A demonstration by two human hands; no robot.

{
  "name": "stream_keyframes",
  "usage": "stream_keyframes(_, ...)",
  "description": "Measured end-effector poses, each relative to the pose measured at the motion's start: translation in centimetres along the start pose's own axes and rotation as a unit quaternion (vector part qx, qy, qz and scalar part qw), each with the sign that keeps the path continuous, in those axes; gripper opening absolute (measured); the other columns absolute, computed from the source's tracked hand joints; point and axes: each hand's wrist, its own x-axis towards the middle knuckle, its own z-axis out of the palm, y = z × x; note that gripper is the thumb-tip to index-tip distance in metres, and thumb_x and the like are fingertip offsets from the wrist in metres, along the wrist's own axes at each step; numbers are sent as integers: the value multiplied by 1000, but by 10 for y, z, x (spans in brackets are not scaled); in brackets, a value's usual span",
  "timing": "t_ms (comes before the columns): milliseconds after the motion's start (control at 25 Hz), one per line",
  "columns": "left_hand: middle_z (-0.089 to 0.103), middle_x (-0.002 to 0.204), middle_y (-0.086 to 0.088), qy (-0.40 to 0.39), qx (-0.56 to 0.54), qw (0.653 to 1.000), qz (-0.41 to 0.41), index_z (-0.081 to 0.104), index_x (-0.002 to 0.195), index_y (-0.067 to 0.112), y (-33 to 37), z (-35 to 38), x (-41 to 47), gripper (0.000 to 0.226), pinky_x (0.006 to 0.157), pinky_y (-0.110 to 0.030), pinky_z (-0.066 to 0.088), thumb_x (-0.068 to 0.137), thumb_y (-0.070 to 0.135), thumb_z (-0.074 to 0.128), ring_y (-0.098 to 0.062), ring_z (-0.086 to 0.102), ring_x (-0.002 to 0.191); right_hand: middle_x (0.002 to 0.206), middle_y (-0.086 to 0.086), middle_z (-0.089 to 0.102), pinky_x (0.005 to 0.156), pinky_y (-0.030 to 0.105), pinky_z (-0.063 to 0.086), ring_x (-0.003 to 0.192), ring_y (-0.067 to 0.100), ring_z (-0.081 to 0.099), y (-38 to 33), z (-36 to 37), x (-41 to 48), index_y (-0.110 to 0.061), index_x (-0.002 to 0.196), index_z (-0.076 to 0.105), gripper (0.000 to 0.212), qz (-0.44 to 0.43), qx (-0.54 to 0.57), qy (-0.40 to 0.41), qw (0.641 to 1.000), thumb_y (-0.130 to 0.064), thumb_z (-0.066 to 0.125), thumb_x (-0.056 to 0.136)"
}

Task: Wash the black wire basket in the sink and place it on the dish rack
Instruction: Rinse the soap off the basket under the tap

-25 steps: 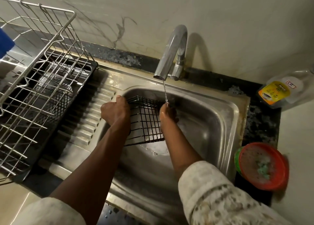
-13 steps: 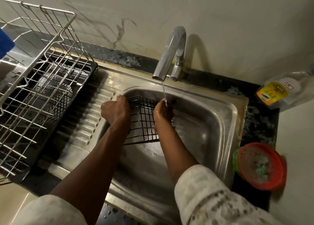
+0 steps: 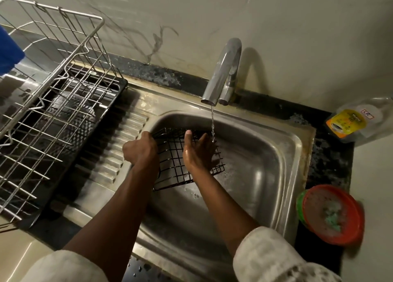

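Note:
The black wire basket (image 3: 173, 164) is tilted inside the steel sink (image 3: 265, 175), at its left wall. My left hand (image 3: 140, 151) grips the basket's left edge. My right hand (image 3: 198, 154) lies flat and wet on the basket's grid, fingers spread. A thin stream of water falls from the chrome tap (image 3: 223, 73) just right of my right fingers. The metal dish rack (image 3: 49, 103) stands on a black tray at the left, beside the ribbed drainboard (image 3: 119, 145).
A red bowl (image 3: 333, 215) with green scrubber and foam sits on the dark counter right of the sink. A clear plastic bottle (image 3: 350, 122) with a yellow label lies at the back right. A blue object (image 3: 8, 52) shows at the far left.
My right hand has opened from a curled grip under the stream to lie flat on the grid. The basket has tipped flatter toward me. The left hand keeps its hold.

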Motion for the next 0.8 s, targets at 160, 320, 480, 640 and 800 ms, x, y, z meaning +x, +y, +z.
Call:
stream_keyframes(160,65,105,-12,-34,18,999,13,65,118,-2,2,-2,-1,47,86,-37,56,92,37,69,-28,65,96,124,9,62,104,52,37,120,32,54,28,-19,31,-39,125,51,45,-68,-4,105,992,-64,25,98)
stream_keyframes(320,65,106,-11,-15,25,999,23,64,119,-5,5,-1,-2,50,79,-34,51,93,37,69,-27,67,105,87,11,69,69,31,47,84,29,66,26,-28,52,-21,94,66,33,-119,-49,166,978,-45,45,101)
stream_keyframes(480,67,114,-12,-11,48,999,17,64,124,-3,5,1,-6,50,73,-26,41,96,38,67,-24,64,101,73,1,71,59,26,44,67,19,65,27,-43,48,-19,79,70,27,-81,38,245,965,-38,61,97)
stream_keyframes(640,67,106,-9,-7,20,1000,-21,66,117,-1,4,5,-4,50,85,-34,57,86,37,76,-26,67,99,90,-4,70,76,34,56,82,16,66,3,-29,30,-28,104,68,20,44,242,80,966,-43,58,97)
stream_keyframes(800,68,112,-9,-12,-33,997,-65,65,123,5,7,0,-7,52,89,-37,58,83,35,77,-27,65,96,157,13,38,118,51,26,144,31,36,-13,-15,13,-15,150,42,67,-106,-36,-4,994,-59,28,101)
